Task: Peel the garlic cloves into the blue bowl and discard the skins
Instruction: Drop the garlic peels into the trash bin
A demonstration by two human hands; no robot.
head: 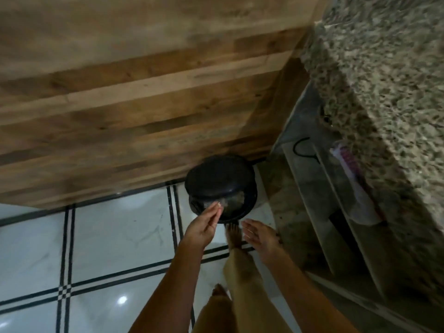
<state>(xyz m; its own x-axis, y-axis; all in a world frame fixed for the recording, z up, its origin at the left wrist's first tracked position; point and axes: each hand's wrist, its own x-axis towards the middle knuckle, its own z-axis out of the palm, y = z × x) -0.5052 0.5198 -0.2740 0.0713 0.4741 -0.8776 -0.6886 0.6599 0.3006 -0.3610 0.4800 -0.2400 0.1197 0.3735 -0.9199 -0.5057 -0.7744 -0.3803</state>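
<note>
– Glossy white floor tiles (115,239), crossed by paired black stripes, fill the lower left. What stands behind them?

– One broad wooden panel (134,97) of brown planks with visible grain. To the right is one rough, speckled stone table (384,87), and under it are pale shelves (319,188).

– And on the floor?

– One round black bin (253,199), set in the corner where the panel meets the shelves. Its domed lid (218,175) is tipped up and back. The opening below shows a crinkled grey lining.

– How many hands does the person show?

– Two, both bare. The left hand (203,228) has straight fingers held together, with the tips over the bin's mouth. Its grip is released. A few small pale flecks (219,205) sit at those fingertips. They look like garlic skins, but blur makes that unsure.

– The other one?

– The right hand (260,236) is near the bin's front rim, palm turned inward and fingers straight. Its grip is slack and it holds nothing.

– Anything between them?

– One bare foot (233,236) lies between the two hands at the bin's base, below a leg in tan cloth (242,280).
</note>
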